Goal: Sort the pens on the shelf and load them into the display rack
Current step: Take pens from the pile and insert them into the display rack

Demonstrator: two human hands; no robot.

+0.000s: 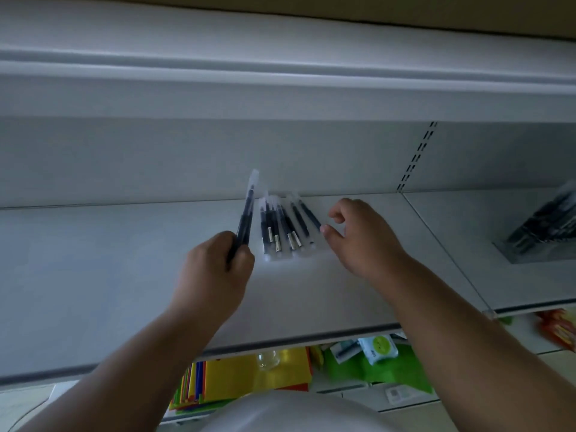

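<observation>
Several dark pens in clear sleeves [282,227] lie side by side near the back of the white shelf [124,260]. My left hand [215,269] grips a few sleeved pens [247,210] that stick up and away from it, just left of the pile. My right hand [358,235] hovers at the right edge of the pile, fingers loosely bent, thumb tip touching the rightmost pen. A display rack [542,226] with dark pens stands on the neighbouring shelf at the far right, blurred.
A slotted upright [416,157] divides the two shelf bays. Another shelf runs overhead. Below the shelf edge lie coloured paper stacks [249,375], green packets [377,353] and orange packs [558,328].
</observation>
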